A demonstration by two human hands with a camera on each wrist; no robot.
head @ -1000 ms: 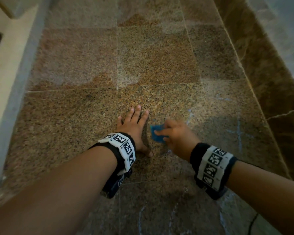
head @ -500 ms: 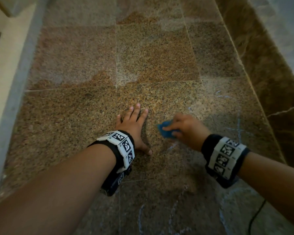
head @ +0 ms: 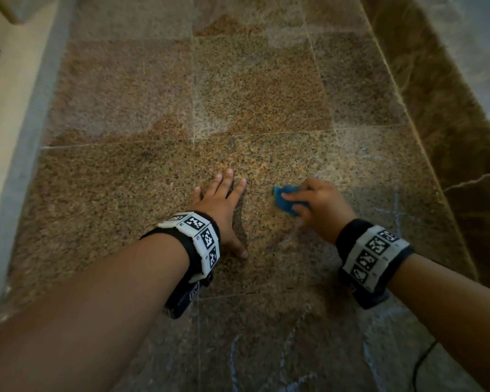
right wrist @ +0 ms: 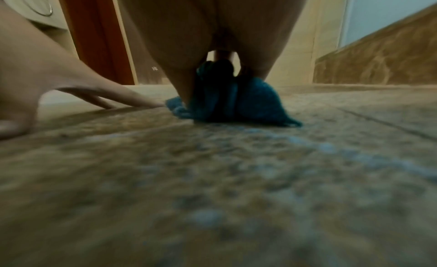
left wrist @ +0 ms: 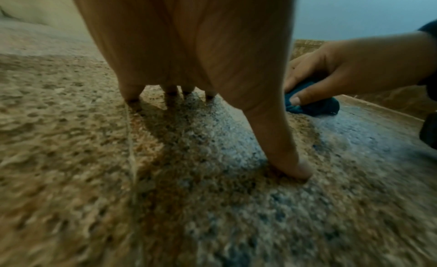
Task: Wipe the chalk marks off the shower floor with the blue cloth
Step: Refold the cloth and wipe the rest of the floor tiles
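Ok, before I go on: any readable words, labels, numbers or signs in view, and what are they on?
No readable words or numbers anywhere.
Left wristband: black-and-white square code markers; the tiny characters beside them are too small to read.
Right wristband: the same markers, nothing legible.
Chalk marks on the shower floor: faint strokes, no readable letters.
Blue cloth: no label visible.

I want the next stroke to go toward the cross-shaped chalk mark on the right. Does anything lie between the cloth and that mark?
Nothing visible does. The right hand grips the blue cloth on the floor, and only bare speckled tile separates it from the chalk cross. The left hand rests on the other side.
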